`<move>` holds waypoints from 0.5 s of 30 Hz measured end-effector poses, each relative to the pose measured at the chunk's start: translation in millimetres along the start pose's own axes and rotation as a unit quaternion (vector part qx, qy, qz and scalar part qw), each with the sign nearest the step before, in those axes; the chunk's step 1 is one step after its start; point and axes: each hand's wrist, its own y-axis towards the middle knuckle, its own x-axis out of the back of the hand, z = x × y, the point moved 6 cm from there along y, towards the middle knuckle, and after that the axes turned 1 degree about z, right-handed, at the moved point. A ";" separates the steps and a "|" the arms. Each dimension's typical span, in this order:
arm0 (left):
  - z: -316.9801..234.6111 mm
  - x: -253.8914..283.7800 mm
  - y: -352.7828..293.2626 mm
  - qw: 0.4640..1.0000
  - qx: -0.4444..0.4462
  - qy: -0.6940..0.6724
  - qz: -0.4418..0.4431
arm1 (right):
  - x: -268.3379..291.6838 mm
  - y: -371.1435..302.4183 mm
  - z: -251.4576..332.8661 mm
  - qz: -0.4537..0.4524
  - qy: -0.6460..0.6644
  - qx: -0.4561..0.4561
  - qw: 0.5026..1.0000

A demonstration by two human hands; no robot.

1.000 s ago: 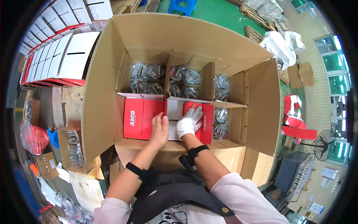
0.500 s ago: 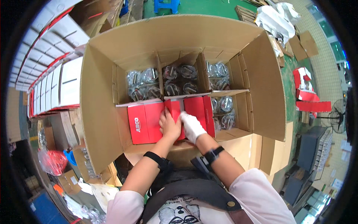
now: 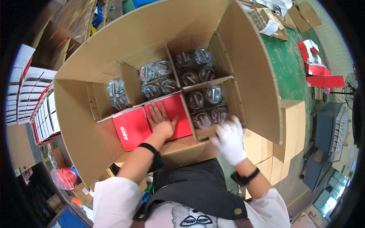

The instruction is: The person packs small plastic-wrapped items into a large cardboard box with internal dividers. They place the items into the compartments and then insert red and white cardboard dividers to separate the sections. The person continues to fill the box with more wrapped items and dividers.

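My bare left hand [image 3: 163,124] lies flat with its fingers spread on the red cardboard box top [image 3: 131,127], which has a seam across it. This red top fills the front-left part of a large open carton [image 3: 251,57]. At the carton's front right, my white-gloved right hand [image 3: 230,142] is raised near the front wall, fingers apart and slightly curled, with nothing visible in it. Whether it touches the carton edge I cannot tell. Beside the red top, another compartment holds round, plastic-wrapped metal parts [image 3: 207,106]. More of these wrapped parts [image 3: 155,79] sit in the rear compartments.
Cardboard dividers [image 3: 182,91] separate the compartments. White boxes with red trim [image 3: 42,114] are stacked at the left. Brown cartons [image 3: 292,125] stand to the right, near a grey cabinet [image 3: 327,127]. An opened red-and-white box [image 3: 315,62] lies farther right.
The upright red flaps between my hands now lie flat. My left hand has flattened on the top, while my right hand has let go and moved right. The view has turned.
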 end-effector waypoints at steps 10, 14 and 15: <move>-185.5 89.9 -60.7 0.952 -0.250 0.147 0.098 | -100.8 108.6 -76.4 0.362 0.092 -0.212 0.903; -185.3 46.8 -8.6 0.962 -0.191 0.115 0.156 | -55.4 106.5 -90.6 -0.023 0.182 -0.263 0.947; -180.4 43.3 -1.0 0.967 -0.177 0.099 0.157 | -30.6 103.2 -75.8 -0.073 0.254 -0.162 0.951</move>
